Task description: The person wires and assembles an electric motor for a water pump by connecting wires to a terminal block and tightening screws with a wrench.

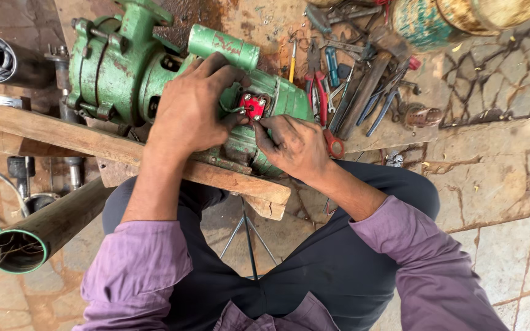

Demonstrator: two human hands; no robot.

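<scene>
A green electric pump motor [124, 67] lies across a wooden plank [93, 144] in front of my knees. On its side sits a small red terminal block [253, 106] with metal screws. My left hand [194, 104] rests over the motor body, thumb and fingers pinching a thin wire at the red block. My right hand [294, 144] comes in from the right, its fingertips touching the block's lower edge. Whether it holds a small part is hidden by the fingers.
Pliers with red handles [320, 92], blue-handled pliers [383, 107] and several other hand tools lie on the ground behind the motor. A metal pipe with wires inside [38, 236] lies at the left. A painted drum [427, 21] stands at the top right. Cracked stone paving [498, 184] spreads to the right.
</scene>
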